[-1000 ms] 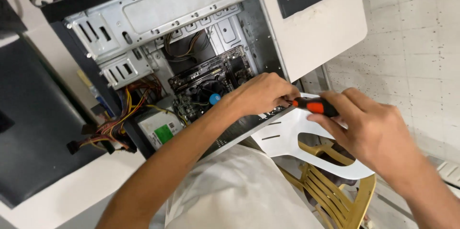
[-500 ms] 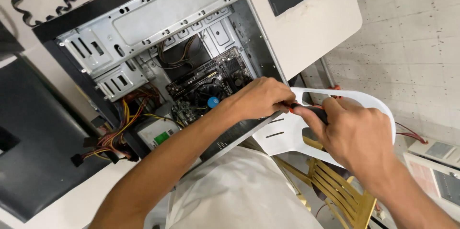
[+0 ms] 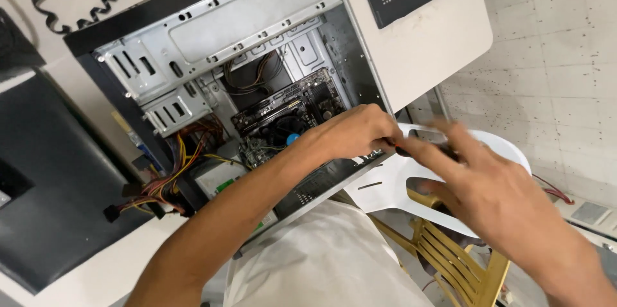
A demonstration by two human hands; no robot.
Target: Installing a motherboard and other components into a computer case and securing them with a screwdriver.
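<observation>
Left hand [image 3: 350,133] grip pinches screwdriver [image 3: 421,151] at computer case [image 3: 257,18] edge; right hand [image 3: 488,188] grip open, blurred. Risk: tip slips into motherboard [image 3: 286,104].

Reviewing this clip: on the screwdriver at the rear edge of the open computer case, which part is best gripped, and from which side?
Probably the dark handle of the screwdriver, from the chair side, where the right hand is. It sticks out past the computer case into free space, while the left hand covers its tip end against the case edge.

Both forearms are bare to the elbow, the left hand [image 3: 350,132] and right hand [image 3: 488,194] ungloved and ringless; a white garment [image 3: 321,262] covers the torso at lower centre.
</observation>
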